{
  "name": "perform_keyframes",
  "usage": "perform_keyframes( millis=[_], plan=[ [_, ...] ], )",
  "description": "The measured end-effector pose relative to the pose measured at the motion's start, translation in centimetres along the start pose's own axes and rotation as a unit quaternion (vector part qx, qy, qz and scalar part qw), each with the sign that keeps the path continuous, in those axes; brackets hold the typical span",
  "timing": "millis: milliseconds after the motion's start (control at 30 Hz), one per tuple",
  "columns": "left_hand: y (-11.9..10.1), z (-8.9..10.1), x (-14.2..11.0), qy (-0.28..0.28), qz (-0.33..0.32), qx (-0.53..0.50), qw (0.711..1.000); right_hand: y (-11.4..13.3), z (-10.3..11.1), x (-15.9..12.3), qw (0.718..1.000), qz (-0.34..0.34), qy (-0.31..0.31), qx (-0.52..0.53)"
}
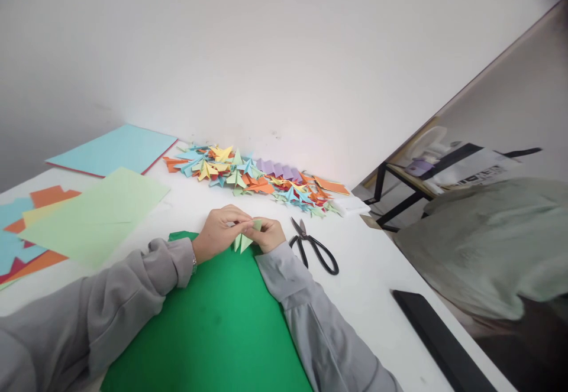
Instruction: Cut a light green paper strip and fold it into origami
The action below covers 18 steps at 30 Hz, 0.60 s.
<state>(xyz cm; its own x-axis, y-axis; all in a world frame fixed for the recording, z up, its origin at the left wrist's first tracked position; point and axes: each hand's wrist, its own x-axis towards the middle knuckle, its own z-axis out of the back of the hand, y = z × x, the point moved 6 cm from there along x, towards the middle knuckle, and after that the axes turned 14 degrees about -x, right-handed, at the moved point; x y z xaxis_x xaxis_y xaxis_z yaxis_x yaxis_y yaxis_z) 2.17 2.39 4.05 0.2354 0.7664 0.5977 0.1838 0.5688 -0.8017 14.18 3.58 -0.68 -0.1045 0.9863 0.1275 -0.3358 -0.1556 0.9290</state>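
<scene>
A small light green folded paper (pixel 244 242), with pointed flaps like a paper plane, is pinched between both hands above the green mat (pixel 217 321). My left hand (pixel 222 232) grips its upper left part, thumb and fingers pressed together. From the other side my right hand (pixel 268 235) holds it, fingers closed round the folded edge; the inner fingertips are partly hidden. Just right of the right hand lie open-bladed scissors (pixel 303 235) with black handles. Behind the hands spreads a heap of small folded paper planes (pixel 248 173) in several colours.
Light green sheets (pixel 106 209) and coloured paper offcuts (pixel 48 197) lie at left, with a blue sheet (pixel 115 146) behind them. A long black object (pixel 437 336) rests along the right table edge. Past it sits a person in a pale green garment (pixel 492 238), near a shelf (pixel 410 179).
</scene>
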Motion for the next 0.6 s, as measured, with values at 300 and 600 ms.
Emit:
perform_keyframes(
  millis=[300, 600],
  plan=[
    [0.05, -0.24, -0.13, 0.009, -0.008, 0.007, 1.000, 0.23, -0.68, -0.20, 1.000, 0.016, 0.004, -0.026],
    [-0.42, -0.43, -0.22, 0.017, -0.017, -0.006, 1.000, 0.96, -0.92, -0.30, 0.999, 0.047, 0.021, -0.012]
  ],
)
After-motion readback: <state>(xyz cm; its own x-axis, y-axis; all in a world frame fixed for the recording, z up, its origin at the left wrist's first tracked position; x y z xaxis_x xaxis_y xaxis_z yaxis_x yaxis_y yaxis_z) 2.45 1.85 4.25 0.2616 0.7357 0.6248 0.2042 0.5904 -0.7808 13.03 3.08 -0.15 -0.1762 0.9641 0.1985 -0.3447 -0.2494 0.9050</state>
